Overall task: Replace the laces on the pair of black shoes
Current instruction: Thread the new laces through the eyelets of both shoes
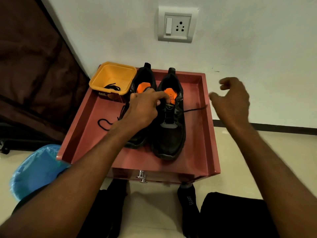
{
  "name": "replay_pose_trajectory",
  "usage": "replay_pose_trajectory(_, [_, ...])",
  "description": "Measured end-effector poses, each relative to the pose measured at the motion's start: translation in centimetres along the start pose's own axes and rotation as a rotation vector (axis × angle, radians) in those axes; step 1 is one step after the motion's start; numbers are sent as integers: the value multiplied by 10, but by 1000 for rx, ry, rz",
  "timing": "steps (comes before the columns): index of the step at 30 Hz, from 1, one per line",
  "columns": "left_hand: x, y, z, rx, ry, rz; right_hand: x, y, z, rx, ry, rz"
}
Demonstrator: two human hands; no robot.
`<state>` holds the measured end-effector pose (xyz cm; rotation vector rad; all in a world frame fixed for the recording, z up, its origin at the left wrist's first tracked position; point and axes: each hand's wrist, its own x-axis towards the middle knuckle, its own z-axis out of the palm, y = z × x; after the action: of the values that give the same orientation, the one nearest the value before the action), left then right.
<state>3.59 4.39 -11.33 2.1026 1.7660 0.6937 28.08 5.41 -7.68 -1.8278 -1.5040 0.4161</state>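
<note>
Now left hand (144,109) pinches tongue of right shoe (169,121) on red tray (204,134). Right hand (233,100) raised beside tray, fingers loose, holding nothing; lace (195,109) trails toward it, untouched.

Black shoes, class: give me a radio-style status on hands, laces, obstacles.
Left hand pinching right shoe tongue; right hand open, blurred. Lace trailing right. Spare lace in yellow tub. Nothing blocking.

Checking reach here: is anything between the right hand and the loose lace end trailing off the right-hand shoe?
Nothing visible. The right hand hovers, fingers loosely spread, beside the lace end, which lies on the bare red tray right of the shoe.
</note>
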Motion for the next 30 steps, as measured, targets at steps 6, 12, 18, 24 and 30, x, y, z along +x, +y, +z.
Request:
replay_pose_trajectory(6, [0, 1, 1, -23, -36, 0, -25, -23, 33, -103, -510, -175])
replay_pose_trajectory(12, [0, -12, 3, -115, -96, -24, -2, -9, 10, -124, 19, -38])
replay_pose_trajectory(18, [2, -14, 4, -170, -106, -30, -16, -18, 24, -100, -352, -185])
replay_pose_trajectory(24, [0, -13, -1, -178, -112, -16, -12, -16, 22, -160, -154, -152])
replay_pose_trajectory(30, [0, -7, -4, -171, -93, -19, -7, -6, 15, -170, -63, -180])
